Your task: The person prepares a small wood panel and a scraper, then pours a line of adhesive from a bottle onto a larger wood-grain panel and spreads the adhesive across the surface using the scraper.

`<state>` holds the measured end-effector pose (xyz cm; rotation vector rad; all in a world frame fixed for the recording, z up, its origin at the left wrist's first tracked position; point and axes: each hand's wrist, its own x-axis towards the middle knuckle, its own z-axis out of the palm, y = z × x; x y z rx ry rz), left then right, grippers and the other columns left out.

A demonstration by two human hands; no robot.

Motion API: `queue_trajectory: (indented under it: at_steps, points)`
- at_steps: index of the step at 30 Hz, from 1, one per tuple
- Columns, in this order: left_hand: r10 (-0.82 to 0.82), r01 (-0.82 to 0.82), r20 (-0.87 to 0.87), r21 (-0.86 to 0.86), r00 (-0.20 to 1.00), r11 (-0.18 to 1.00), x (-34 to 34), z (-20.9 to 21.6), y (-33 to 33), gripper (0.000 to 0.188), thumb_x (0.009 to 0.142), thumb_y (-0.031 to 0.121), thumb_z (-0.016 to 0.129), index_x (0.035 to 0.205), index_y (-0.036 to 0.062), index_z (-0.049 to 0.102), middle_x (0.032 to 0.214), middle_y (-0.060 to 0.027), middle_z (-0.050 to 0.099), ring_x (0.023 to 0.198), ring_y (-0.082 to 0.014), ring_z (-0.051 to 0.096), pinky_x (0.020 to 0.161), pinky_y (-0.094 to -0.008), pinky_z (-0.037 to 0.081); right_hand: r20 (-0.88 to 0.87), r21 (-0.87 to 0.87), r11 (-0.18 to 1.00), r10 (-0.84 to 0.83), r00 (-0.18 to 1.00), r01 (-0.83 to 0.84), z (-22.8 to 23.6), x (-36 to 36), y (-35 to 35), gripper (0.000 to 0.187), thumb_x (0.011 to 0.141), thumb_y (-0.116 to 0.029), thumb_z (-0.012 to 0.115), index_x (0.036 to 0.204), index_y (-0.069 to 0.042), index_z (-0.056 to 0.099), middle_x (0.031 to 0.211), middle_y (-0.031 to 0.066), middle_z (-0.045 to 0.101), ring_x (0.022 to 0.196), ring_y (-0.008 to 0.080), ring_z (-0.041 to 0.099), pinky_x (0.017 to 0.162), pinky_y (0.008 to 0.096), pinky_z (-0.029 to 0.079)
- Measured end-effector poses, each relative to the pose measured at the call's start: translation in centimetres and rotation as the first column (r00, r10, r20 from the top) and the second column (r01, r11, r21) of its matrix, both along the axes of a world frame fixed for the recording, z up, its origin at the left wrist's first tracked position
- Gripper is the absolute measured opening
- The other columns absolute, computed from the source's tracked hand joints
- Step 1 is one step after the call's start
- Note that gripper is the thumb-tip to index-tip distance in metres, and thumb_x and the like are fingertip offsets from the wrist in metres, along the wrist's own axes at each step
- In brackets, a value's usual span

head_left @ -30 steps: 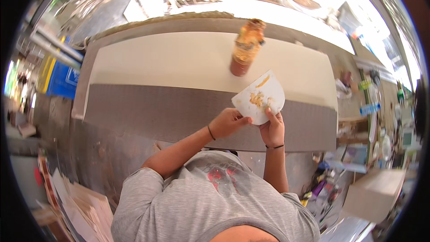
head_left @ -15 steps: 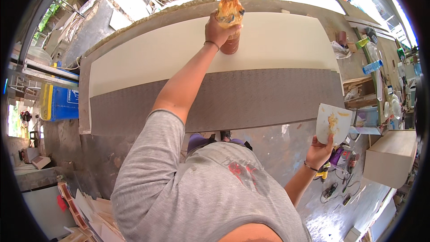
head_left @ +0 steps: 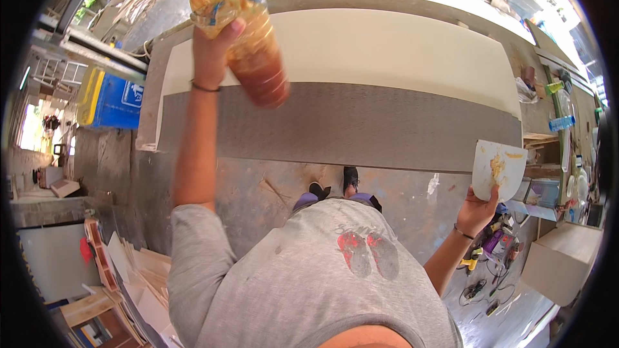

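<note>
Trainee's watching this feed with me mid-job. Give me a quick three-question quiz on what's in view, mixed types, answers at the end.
1. Open question: what does the left hand grip?
2. True or false: the right hand holds a white sheet marked with orange-brown smears.
3. Choose: the dark strip lies (nearer to / farther from) the person than the cream panel.

Key:
1. A plastic bottle with reddish-brown contents.
2. True.
3. Nearer to.
</note>
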<state>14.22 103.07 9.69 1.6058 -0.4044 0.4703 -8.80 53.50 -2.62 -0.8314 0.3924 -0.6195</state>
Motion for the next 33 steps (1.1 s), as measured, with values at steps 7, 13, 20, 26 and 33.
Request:
queue_trajectory:
  at_steps: [7,13,20,26,33]
  points:
    - [0.129,0.335,-0.675,0.511,0.726,0.791,-7.5,1.9,9.5,0.072,0.062,0.031,0.083,0.119,-0.0001,0.052,0.107,-0.0089,0.062,0.100,-0.0164,0.058,0.088,-0.0294,0.046,0.048,0.067,0.986,0.147,0.988,-0.150,-2.3,1.7,3.7,0.036,0.092,-0.020,0.051,0.126,-0.009,0.048,0.126,0.0069,0.055,0.110,0.0201,0.056,0.086,0.0371,0.047]
    - [0.415,0.588,-0.706,0.708,0.574,0.392,-8.5,2.6,11.2,0.088,0.054,0.044,0.082,0.122,-0.0020,0.051,0.114,-0.0171,0.060,0.105,-0.0249,0.058,0.093,-0.0316,0.044,-0.328,0.208,0.975,-0.007,0.945,0.080,-6.7,0.8,5.1,0.046,0.089,-0.030,0.053,0.131,-0.014,0.043,0.134,0.0027,0.046,0.125,0.0191,0.037,0.096,0.0439,0.031]
    - [0.548,0.721,-0.641,0.687,0.538,0.096,-6.7,2.3,10.1,0.086,0.052,0.043,0.081,0.118,-0.0032,0.054,0.109,-0.0186,0.063,0.097,-0.0265,0.062,0.087,-0.0335,0.048,-0.395,0.316,0.948,0.087,0.914,0.047,-8.8,-0.9,7.9,0.051,0.087,-0.033,0.052,0.133,-0.018,0.039,0.139,-0.0017,0.039,0.128,0.0197,0.029,0.098,0.0495,0.022]
    - [0.609,0.749,-0.574,0.661,0.547,-0.050,-5.0,2.8,8.5,0.084,0.049,0.042,0.083,0.115,-0.0027,0.056,0.106,-0.0188,0.064,0.094,-0.0280,0.064,0.084,-0.0342,0.050,-0.369,0.314,0.947,0.053,0.928,0.071,-8.2,-1.3,7.8,0.049,0.088,-0.032,0.052,0.133,-0.017,0.039,0.138,-0.0018,0.040,0.126,0.0189,0.032,0.099,0.0494,0.022]
    - [0.593,0.715,-0.500,0.671,0.631,-0.195,-4.3,2.4,7.4,0.080,0.047,0.041,0.084,0.109,-0.0020,0.058,0.102,-0.0189,0.065,0.094,-0.0304,0.063,0.084,-0.0355,0.049,-0.354,0.337,0.934,0.005,0.935,0.122,-8.1,-1.7,7.0,0.048,0.088,-0.032,0.054,0.132,-0.017,0.041,0.136,-0.0017,0.042,0.124,0.0187,0.035,0.100,0.0487,0.024]
